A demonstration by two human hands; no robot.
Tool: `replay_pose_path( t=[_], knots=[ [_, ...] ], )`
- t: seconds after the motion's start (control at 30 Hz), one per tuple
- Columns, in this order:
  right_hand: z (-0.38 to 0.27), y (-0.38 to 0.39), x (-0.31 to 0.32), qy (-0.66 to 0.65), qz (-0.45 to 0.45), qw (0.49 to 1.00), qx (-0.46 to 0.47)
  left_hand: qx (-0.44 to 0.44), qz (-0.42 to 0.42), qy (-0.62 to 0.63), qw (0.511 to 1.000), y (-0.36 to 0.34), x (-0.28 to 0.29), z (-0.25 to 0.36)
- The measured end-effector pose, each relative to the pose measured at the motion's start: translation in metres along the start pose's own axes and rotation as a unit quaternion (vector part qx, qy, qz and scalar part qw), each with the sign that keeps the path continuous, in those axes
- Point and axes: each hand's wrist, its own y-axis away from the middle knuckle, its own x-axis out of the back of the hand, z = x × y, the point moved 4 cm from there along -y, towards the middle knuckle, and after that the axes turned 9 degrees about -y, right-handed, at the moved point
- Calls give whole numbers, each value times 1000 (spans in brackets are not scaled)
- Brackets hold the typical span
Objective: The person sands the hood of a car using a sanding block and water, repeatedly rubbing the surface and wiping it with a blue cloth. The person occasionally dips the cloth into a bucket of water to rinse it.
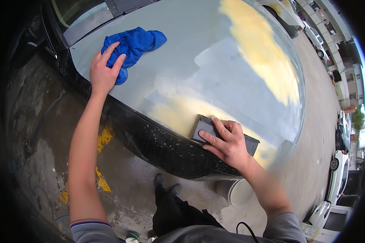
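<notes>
A car hood [174,48] spreads out in front of me, dull grey with smooth yellow filler patches [267,52] on its far right and near edge. At its left part, my left hand [104,73] rests with fingers and thumb pressed into a bunched blue cloth [138,42]. My right hand [230,141] grips a dark rectangular sanding block [202,124], lying on the yellow patch along the near edge. The block's underside is hidden against the surface.
Below the hood edge runs a dark, speckled fender [162,146]. A white bucket [240,192] stands on the floor near my right forearm. The windshield [79,12] is at the upper left. Parked white cars [339,172] line the right side.
</notes>
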Motion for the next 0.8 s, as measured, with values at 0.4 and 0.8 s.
replay_pose_path(
  t=[0.4, 0.8],
  knots=[
    [21, -6, 9, 22, 12, 1000, 16, -23, 7, 30, 999, -5, -5, 2],
    [35, -30, 7, 24, 4, 1000, 6, -23, -3, 21, 999, 1, -10, -2]
  ],
)
